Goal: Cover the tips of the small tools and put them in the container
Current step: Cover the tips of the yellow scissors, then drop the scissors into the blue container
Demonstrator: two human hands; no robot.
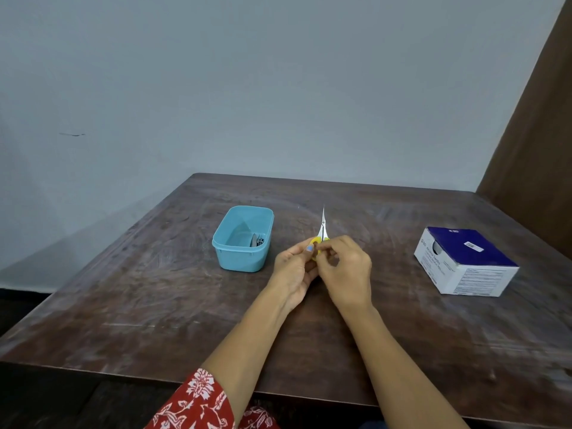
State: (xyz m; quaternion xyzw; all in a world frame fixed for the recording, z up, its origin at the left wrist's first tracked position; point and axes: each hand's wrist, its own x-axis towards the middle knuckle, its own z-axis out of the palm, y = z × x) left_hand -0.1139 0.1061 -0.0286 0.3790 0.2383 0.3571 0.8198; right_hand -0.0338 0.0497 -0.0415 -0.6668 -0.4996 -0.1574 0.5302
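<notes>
Small scissors (pixel 322 226) with yellow handles and thin bare metal blades point away from me, held over the middle of the table. My left hand (pixel 297 270) grips the yellow handles from the left. My right hand (pixel 345 270) meets it from the right, fingers pinched at the handles; what they pinch is hidden. A light blue plastic container (pixel 230 258) stands just left of my hands, with a few small metal tools (pixel 257 239) lying inside at its right end.
A white and dark blue cardboard box (pixel 467 263) sits at the right of the dark wooden table (pixel 154 305). A pale wall runs behind the table and a brown panel stands at the far right. The table's near edge is below my forearms.
</notes>
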